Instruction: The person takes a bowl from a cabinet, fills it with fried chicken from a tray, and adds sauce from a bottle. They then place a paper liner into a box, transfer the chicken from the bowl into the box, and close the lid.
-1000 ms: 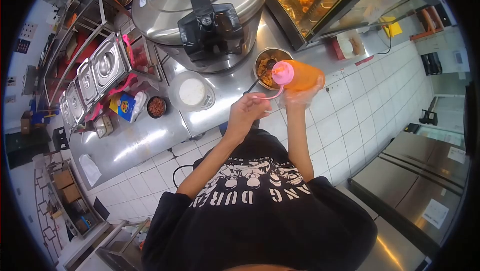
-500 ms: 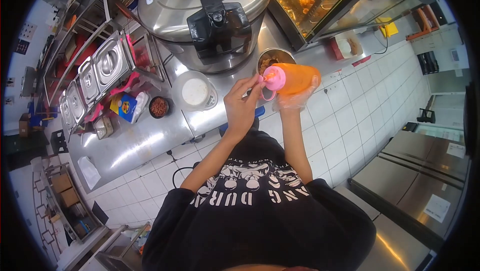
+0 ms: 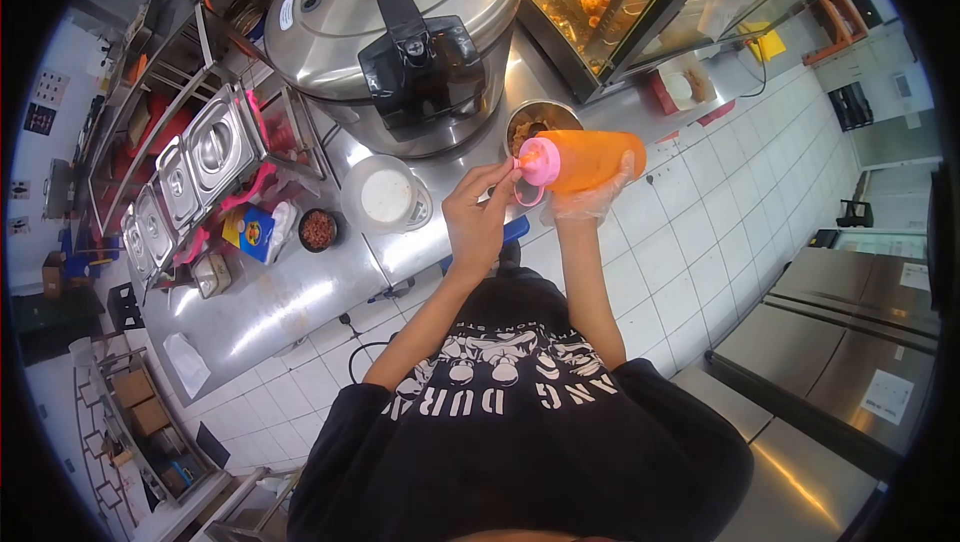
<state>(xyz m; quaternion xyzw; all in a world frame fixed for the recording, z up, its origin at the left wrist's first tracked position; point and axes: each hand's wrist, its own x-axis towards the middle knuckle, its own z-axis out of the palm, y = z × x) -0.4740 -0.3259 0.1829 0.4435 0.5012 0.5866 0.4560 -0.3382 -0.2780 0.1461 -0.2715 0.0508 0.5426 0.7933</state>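
Note:
An orange squeeze bottle with a pink cap lies nearly level in the air, its nozzle pointing left. My right hand, in a clear plastic glove, wraps round the bottle from below. My left hand is bare and pinches at the nozzle tip, where a pink strap loops down from the cap. Just behind the cap, a metal bowl of brown food stands on the steel counter.
A large steel cooker stands behind my hands, beside a glass food warmer. Left of my hands are a white-lidded tub, a small dark bowl of reddish bits and lidded steel pans. A red-and-white box sits at the right.
The view has shifted a little. The bottle now lies a bit more level, and its cap and my left fingers sit slightly further left. Both hands keep their hold.

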